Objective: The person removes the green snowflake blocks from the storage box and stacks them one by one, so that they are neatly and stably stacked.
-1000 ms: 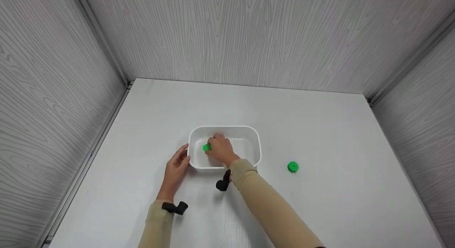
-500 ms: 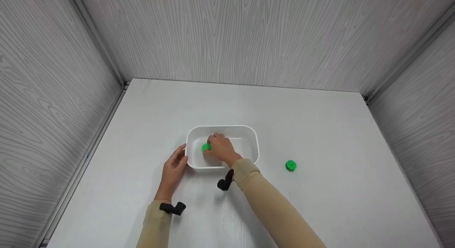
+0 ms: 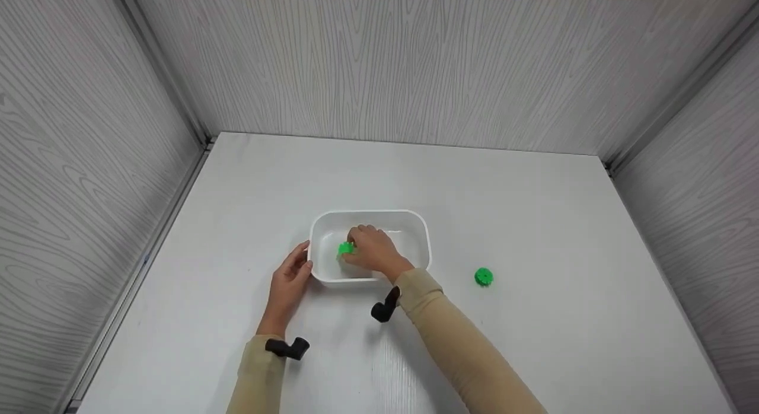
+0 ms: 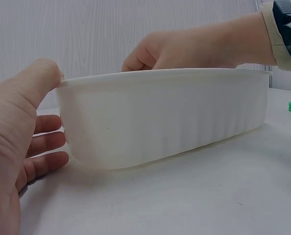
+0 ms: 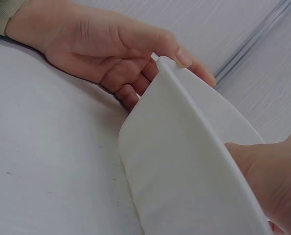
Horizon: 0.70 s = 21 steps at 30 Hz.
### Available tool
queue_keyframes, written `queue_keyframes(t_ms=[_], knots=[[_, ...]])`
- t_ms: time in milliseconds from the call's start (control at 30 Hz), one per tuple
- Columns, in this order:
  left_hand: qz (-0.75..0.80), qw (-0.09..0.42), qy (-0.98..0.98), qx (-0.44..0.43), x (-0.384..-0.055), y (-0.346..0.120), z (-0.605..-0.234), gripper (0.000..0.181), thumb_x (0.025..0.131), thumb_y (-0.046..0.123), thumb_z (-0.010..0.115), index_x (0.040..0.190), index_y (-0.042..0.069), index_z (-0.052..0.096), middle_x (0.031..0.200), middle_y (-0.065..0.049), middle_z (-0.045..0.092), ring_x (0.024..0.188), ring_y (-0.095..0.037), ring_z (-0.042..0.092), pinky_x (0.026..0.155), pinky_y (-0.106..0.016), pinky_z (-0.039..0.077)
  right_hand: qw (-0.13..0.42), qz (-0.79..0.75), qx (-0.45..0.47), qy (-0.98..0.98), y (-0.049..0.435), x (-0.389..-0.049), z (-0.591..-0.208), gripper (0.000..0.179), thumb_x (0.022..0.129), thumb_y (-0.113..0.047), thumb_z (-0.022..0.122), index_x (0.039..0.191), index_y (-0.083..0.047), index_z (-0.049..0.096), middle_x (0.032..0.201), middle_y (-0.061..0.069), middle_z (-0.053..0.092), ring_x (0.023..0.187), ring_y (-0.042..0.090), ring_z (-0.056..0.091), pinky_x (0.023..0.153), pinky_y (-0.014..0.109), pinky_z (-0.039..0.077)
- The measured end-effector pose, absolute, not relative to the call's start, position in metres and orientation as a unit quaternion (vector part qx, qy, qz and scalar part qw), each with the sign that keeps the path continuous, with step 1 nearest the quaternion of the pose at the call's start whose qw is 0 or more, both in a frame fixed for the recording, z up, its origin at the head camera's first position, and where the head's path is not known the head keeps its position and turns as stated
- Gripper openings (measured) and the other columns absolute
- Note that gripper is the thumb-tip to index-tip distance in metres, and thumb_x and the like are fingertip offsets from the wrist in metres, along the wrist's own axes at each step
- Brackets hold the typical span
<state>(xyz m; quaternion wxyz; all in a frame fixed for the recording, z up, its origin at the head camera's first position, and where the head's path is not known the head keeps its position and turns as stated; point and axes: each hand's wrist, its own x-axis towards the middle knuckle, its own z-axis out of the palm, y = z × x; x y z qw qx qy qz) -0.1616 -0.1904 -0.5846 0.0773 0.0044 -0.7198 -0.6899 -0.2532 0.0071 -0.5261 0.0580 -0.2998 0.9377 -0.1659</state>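
Note:
A white plastic tub [image 3: 370, 280] with rounded corners stands on the table. My left hand [image 3: 290, 283] holds its left end; in the left wrist view the thumb [image 4: 45, 71] lies on the rim and the other fingers sit against the outer wall. Inside the tub, my right hand [image 3: 373, 249] pinches a small green notched disc [image 3: 345, 249], partly covered by the fingers. In both wrist views the tub wall hides the disc and the right fingertips. A second green notched disc [image 3: 484, 277] lies on the table to the right of the tub.
The white table [image 3: 533, 212] extends around the tub. Grey wood-grain panels [image 3: 379, 64] enclose it at the back and on both sides. Each wrist carries a black camera mount [image 3: 287, 347].
My right hand has shifted slightly right inside the tub with the green disc, whose toothed edge now shows more. The left hand keeps its place on the tub. The view has shifted slightly.

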Motion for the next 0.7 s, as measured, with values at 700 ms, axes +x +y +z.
queue_keyframes(t_ms=[700], knots=[[-0.701,0.060,-0.710,-0.007,-0.154,-0.188,-0.564,0.046,0.094,0.014,0.056,0.138,0.008,0.044,0.126,-0.023,0.051,0.114,-0.034,0.051,0.086,-0.023,0.047,-0.031,-0.243,-0.337,0.909,0.035,-0.238,-0.521,0.028,0.083,-0.032,0.066,0.098,-0.009,0.059,0.090,0.003,0.059,0.082,0.016,0.054,0.069,0.028,0.046]])
